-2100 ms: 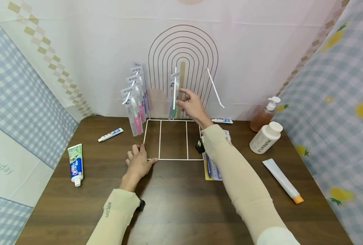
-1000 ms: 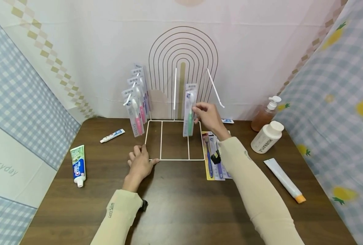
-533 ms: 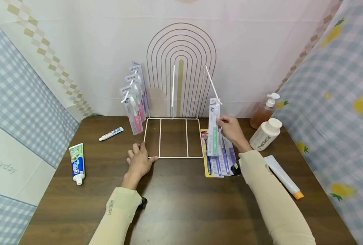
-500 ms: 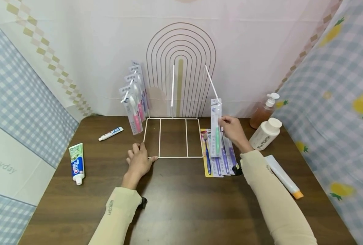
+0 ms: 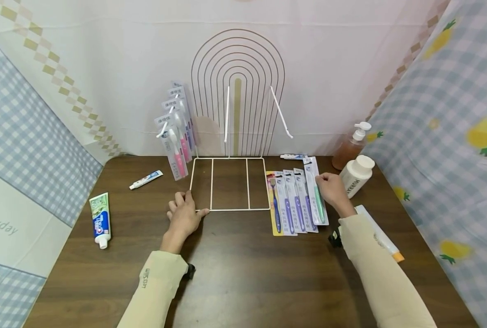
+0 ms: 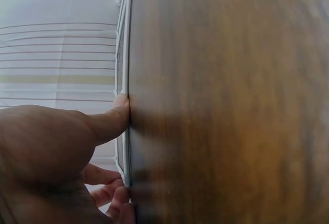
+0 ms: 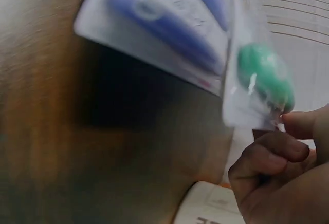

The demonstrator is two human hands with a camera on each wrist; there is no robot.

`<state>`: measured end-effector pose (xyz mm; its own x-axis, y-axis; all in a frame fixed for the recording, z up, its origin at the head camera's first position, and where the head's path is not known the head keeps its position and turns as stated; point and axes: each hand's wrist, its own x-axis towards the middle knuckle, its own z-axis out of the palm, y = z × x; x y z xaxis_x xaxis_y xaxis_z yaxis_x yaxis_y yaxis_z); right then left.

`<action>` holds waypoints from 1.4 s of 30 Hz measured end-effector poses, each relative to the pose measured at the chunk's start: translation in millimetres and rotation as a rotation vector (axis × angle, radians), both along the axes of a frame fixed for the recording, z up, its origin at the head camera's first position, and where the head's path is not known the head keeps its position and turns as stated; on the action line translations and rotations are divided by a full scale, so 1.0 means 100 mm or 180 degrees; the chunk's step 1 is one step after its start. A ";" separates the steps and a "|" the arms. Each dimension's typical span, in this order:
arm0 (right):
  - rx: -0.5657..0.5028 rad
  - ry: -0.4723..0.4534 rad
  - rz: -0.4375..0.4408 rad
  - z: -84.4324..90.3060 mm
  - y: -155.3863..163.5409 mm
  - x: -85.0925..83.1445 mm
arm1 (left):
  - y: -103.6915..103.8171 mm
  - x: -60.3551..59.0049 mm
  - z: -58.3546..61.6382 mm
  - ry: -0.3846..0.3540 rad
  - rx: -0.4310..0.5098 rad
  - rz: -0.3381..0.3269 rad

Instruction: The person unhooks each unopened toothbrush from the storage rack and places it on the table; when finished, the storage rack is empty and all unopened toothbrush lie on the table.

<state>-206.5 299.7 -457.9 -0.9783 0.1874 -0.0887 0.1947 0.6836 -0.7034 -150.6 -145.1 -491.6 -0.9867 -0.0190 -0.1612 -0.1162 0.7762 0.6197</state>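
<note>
While the right hand (image 5: 333, 190) grips the green pack (image 5: 317, 193) by its right edge, pinched between thumb and bent forefinger, the pack stands at three o'clock of the rack (image 5: 229, 210), beside the last of three purple packs (image 5: 292, 200). Whether its lower end touches the desk (image 5: 235, 278) cannot be told; the right wrist view is blurred. Left hand (image 5: 183, 221): holding the rack's corner at eight o'clock, thumb on the front rail, fingertips at the side rail, partly hidden by the palm in the left wrist view.

Yellow pack (image 5: 274, 214), blue brush inside, lies nearest the rack. Hung packs (image 5: 175, 146) at ten o'clock overlap; the rear ones are largely covered. Each readable pack contains one brush.

Back tube (image 5: 292, 156), two o'clock: right end behind the green pack. Grey tube (image 5: 390, 248), four o'clock: partly under the right sleeve (image 5: 370, 255). White bottle (image 5: 356, 175), three o'clock: opaque, contents unseen, lettering cut off by the hand. Pump bottle (image 5: 348, 152), two o'clock: amber.
</note>
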 end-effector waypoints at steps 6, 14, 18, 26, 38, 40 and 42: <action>0.0121 -0.0166 -0.0019 -0.08 0.03 0.11 | 0.00 0.00 0.01 -0.0032 0.0019 -0.0001; 0.0178 -0.0230 -0.0053 -0.24 0.06 0.12 | -0.01 -0.01 -0.01 -0.0028 -0.0011 -0.0008; 0.0153 -0.0267 -0.0078 -0.29 0.08 0.12 | -0.01 0.00 -0.03 -0.0019 -0.0012 -0.0014; 0.0126 -0.0327 -0.0275 -0.32 0.03 0.11 | -0.02 -0.01 -0.03 -0.0023 -0.0011 -0.0004; 0.0280 -0.0133 -0.0539 -0.39 -0.03 0.15 | -0.02 -0.02 -0.03 -0.0023 -0.0046 0.0012; 0.0307 -0.0069 -0.0552 -0.39 -0.04 0.15 | -0.02 -0.02 -0.03 -0.0025 -0.0048 0.0012; 0.0328 -0.0019 -0.0560 -0.41 -0.03 0.14 | -0.02 -0.02 -0.02 -0.0035 -0.0035 0.0014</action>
<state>-192.5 297.2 -498.9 -0.9291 0.3638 -0.0661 0.3216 0.7069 -0.6300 -152.5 -147.0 -494.0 -0.9848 -0.0252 -0.1719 -0.1264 0.7825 0.6097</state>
